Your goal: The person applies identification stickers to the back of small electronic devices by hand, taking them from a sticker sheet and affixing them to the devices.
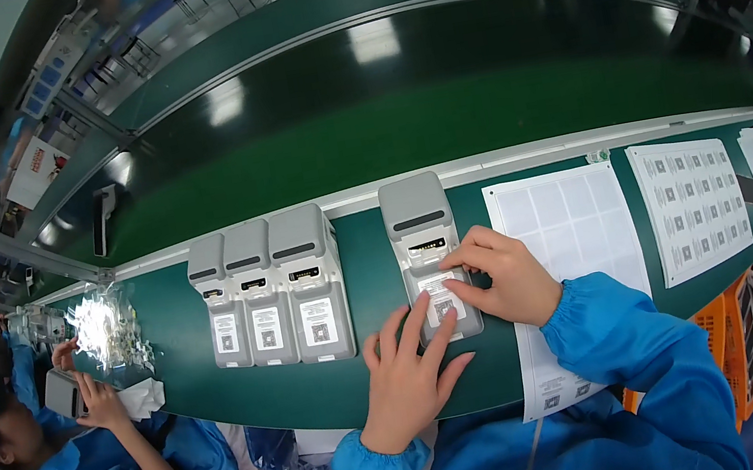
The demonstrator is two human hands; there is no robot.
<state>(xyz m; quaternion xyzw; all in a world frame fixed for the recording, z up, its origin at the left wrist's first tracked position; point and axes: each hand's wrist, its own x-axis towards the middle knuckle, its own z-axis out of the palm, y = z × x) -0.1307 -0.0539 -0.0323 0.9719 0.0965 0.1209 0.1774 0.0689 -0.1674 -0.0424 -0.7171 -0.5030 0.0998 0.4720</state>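
Observation:
A grey and white handheld terminal [417, 213] lies on the green bench in front of me, a dark slot near its top and a connector strip below that. On its lower panel is a white label [439, 301] with a square code, partly covered by my fingers. My left hand [406, 369] is open, its spread fingertips resting on the panel's left side and lower label. From the right, my right hand [506, 275] has thumb and curled index finger at the label's upper right edge, in a pinch. Their exact contact is partly hidden.
Three similar labelled terminals [254, 285] stand in a row to the left. At right lie a mostly bare label sheet [574, 222], a full label sheet [691, 207] and orange crates [748, 337]. A co-worker [122, 467] sits at left near a shiny plastic pile [109, 330].

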